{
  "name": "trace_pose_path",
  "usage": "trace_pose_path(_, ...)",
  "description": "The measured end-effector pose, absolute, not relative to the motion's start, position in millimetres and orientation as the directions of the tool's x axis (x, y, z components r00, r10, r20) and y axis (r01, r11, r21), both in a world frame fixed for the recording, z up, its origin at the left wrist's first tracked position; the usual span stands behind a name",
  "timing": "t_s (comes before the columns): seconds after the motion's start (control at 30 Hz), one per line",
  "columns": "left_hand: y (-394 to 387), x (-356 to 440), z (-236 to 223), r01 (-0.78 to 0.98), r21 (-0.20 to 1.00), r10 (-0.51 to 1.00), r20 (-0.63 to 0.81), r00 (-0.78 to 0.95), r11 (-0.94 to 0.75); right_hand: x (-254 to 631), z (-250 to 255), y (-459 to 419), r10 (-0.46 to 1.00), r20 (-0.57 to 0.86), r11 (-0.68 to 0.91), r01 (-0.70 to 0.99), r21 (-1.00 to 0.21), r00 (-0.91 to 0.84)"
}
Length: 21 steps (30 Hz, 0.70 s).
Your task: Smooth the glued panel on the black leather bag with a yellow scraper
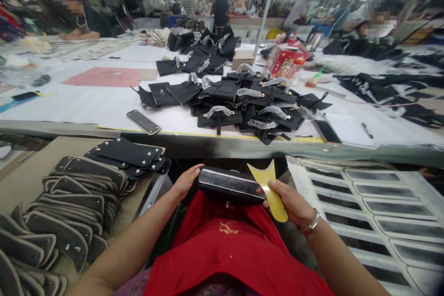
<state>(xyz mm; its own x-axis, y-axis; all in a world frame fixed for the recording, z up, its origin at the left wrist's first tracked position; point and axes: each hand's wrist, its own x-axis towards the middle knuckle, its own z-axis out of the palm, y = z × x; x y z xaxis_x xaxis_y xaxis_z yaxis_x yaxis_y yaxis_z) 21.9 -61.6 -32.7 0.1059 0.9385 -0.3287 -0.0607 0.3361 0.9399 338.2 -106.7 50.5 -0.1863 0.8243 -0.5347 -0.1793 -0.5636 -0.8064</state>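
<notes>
A black handbag body (pixel 231 185) lies across my lap, its long narrow panel with light edges turned up. My left hand (pixel 187 181) grips its left end, thumb on top. In my right hand (pixel 291 201) is a flat yellow plastic scraper (pixel 268 187) with a forked upper end and a rounded lower end. Fingers of that same hand also touch the right end of the bag body. The underside of the bag body is hidden.
Black handbags (pixel 222 92) with wrapped handles are piled on the white table (pixel 86 106). Dark panels (pixel 83 201) are stacked at my left, and a rack of flat dark pieces (pixel 385 203) stands at my right. A phone (pixel 327 131) lies near the table edge. Other people work beyond.
</notes>
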Motion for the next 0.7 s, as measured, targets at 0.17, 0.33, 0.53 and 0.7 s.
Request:
trace_pose_path(0.17, -57.7, 21.1, -28.9, -0.080, 0.920, 0.916, -0.367, 0.161, 0.383, 359.6, 37.5, -79.4, 0.836, -0.456, -0.528, -0.221, -0.820, -0.306)
trace_pose_path(0.33, -57.8, 18.4, -34.3, 0.018, 0.937, 0.919, -0.346, 0.189, 0.349, 345.8, 25.2, -23.4, 0.775, -0.528, -0.619, -0.248, -0.745, -0.347)
trace_pose_path(0.53, -66.4, 27.1, -34.6, 0.120, 0.945, 0.935, -0.321, 0.150, 0.305, 325.3, 24.4, 58.2, 0.770, -0.614, -0.637, -0.156, -0.755, -0.174)
trace_pose_path(0.7, -63.1, 27.6, -37.2, 0.290, 0.926, 0.959, -0.274, 0.069, 0.243, 309.5, 30.7, 89.6, 0.811, -0.584, -0.582, -0.140, -0.801, -0.030)
